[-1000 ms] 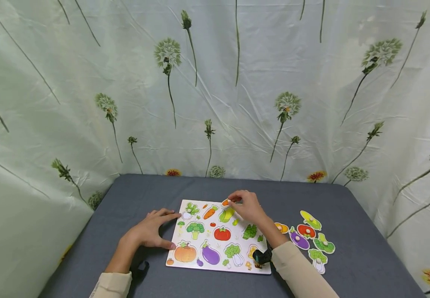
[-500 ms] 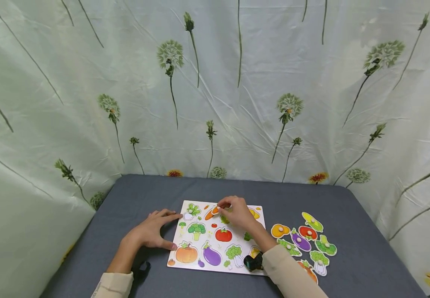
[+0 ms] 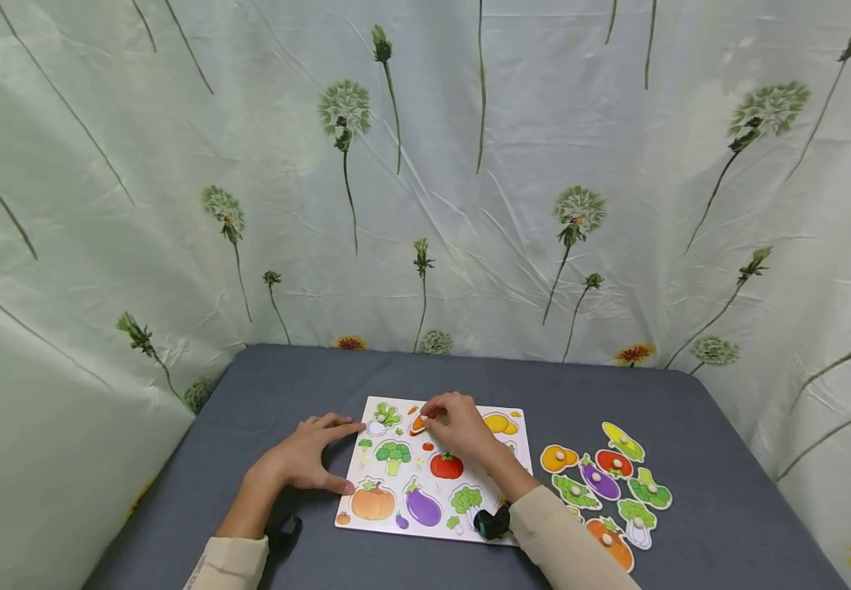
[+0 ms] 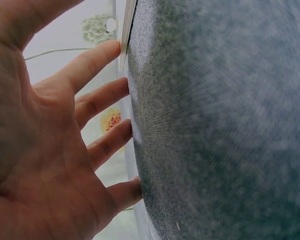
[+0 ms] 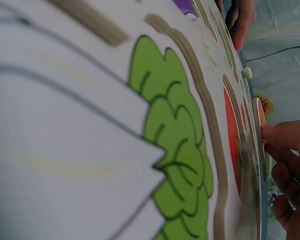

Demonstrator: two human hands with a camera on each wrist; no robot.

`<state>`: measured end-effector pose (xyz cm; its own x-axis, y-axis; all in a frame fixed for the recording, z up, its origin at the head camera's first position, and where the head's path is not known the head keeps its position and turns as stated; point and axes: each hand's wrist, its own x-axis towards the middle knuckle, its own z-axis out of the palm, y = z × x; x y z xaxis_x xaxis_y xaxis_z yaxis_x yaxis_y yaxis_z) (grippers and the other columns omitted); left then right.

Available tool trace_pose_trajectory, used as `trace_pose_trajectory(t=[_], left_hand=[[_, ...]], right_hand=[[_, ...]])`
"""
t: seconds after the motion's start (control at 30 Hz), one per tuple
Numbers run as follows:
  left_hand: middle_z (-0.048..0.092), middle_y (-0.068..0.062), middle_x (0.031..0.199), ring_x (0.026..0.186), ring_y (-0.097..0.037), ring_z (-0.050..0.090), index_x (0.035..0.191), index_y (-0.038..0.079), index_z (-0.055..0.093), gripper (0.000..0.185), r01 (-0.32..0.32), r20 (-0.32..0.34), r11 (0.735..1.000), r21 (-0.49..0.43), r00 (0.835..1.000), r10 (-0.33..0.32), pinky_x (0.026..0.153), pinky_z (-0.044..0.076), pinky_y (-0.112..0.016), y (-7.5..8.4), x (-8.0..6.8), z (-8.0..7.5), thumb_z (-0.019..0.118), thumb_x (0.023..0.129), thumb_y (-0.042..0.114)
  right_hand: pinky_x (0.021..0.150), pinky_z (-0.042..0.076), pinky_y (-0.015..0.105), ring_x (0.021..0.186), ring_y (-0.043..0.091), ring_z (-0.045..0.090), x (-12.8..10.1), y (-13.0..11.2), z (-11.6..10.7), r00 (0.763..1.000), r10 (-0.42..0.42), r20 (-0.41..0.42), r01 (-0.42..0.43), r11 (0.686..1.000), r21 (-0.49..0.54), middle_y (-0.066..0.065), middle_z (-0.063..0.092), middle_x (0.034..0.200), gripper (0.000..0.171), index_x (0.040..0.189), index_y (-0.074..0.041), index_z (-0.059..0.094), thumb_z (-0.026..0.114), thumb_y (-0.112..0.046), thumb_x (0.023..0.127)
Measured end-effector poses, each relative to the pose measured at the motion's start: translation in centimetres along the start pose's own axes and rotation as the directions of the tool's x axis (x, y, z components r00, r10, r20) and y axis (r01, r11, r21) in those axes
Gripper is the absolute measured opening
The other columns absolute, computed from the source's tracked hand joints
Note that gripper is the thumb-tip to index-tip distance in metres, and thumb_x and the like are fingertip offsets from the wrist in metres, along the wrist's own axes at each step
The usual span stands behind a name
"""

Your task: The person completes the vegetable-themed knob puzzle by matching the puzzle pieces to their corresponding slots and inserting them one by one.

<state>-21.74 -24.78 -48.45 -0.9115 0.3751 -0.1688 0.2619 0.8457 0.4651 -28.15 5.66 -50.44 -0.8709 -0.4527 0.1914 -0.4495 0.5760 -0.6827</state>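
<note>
A white puzzle board (image 3: 357, 469) with vegetable pictures lies on the grey-covered table. My left hand (image 3: 300, 459) rests at its left side, fingers spread, thumb and index finger touching the edge. In the left wrist view, the index fingertip meets the board's edge (image 4: 125, 37). My right hand (image 3: 458, 430) pinches a carrot puzzle piece (image 3: 417, 425) over the carrot picture near the board's top. The right wrist view shows the carrot piece (image 5: 261, 112) tilted against the board at the fingertips; whether it lies in its recess, I cannot tell. A radish piece (image 3: 376, 428) with a knob sits at top left.
Right of the board lie several loose knobbed pieces: an eggplant (image 3: 599, 479), a tomato (image 3: 614, 464), a pumpkin (image 3: 608, 545), a bok choy (image 3: 639, 524), a yellow-orange piece (image 3: 558, 459) and other green ones. A flowered curtain (image 3: 425, 164) stands behind the table.
My right hand has moved left across the board's top with the carrot piece, from above the corn picture to the carrot picture. The left hand has stayed at the board's edge.
</note>
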Motion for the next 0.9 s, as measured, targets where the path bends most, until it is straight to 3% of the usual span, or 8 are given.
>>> trace_pose_trajectory(t=[0.3,0.9], left_hand=[[0.047,-0.012,0.154,0.142,-0.045,0.038,0.152,0.026,0.053,0.099,-0.016,-0.015,1.0,-0.018,1.0,0.016,0.114,0.022,-0.076,0.13,0.01,0.04,0.09,0.066,0.057],[0.046,-0.012,0.155,0.142,-0.044,0.038,0.152,0.027,0.052,0.1,-0.008,-0.015,1.0,-0.019,1.0,0.008,0.116,0.018,-0.077,0.06,0.02,0.11,0.09,0.065,0.057]], right_hand=[[0.078,0.048,0.029,0.088,0.011,0.056,-0.08,-0.24,0.58,1.0,0.004,0.01,-0.004,0.999,-0.034,-0.005,0.074,0.093,0.01,0.103,-0.014,0.079,0.072,-0.014,0.096],[0.077,0.051,0.028,0.086,0.01,0.058,0.02,-0.15,0.99,1.0,-0.005,0.026,0.006,0.998,-0.058,-0.004,0.071,0.094,0.009,0.103,-0.014,0.078,0.071,-0.015,0.097]])
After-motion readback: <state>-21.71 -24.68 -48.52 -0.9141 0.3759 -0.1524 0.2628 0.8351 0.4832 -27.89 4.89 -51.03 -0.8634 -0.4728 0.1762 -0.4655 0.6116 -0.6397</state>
